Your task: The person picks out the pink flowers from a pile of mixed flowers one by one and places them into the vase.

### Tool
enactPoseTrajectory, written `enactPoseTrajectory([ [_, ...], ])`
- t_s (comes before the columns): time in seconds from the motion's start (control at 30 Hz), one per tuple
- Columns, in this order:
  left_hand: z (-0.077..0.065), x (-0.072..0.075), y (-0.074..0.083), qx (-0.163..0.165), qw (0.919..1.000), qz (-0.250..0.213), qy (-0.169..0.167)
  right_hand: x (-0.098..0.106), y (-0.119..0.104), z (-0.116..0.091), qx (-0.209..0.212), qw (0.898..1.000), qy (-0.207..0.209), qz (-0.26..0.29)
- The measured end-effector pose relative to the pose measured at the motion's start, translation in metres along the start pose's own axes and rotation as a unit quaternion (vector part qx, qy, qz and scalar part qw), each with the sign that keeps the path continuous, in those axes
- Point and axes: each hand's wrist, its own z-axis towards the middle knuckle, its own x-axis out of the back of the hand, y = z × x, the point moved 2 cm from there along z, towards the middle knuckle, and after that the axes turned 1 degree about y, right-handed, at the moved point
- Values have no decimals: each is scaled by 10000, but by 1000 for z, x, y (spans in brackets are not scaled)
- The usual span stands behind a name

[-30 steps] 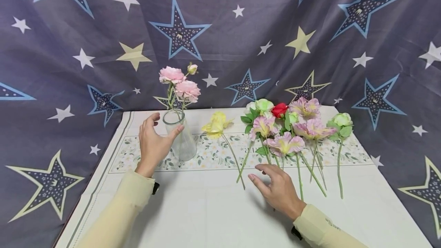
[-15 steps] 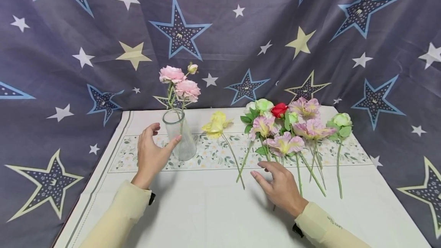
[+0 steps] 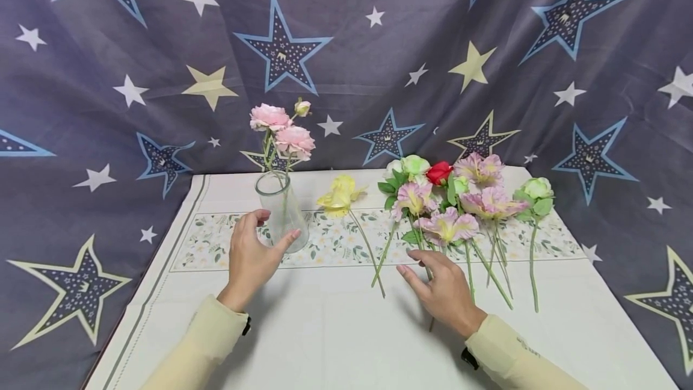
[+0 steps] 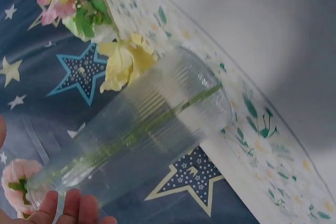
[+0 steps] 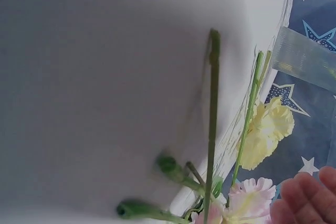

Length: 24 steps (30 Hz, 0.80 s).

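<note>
While the vase [image 3: 286, 215] stays put, left hand [image 3: 253, 262] — lower in view

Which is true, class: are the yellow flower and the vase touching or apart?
Apart: the head view shows tablecloth between the yellow flower and the vase.

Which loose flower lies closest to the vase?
The single yellow flower, just right of the clear vase; the other loose blooms lie farther right.
</note>
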Motion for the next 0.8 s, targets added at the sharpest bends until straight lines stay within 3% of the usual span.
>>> enactPoseTrajectory([
  [0.17,-8,-6,2,-178,9998,-48,-55,0,3,0,1,10000,68,-28],
  [0.5,-24,-19,6,-90,9986,-50,-523,0,7,-1,49,9999,115,-14],
  [0.8,-38,-31,13,89,9911,11,-1326,1,10,-2,-67,9999,63,-106],
])
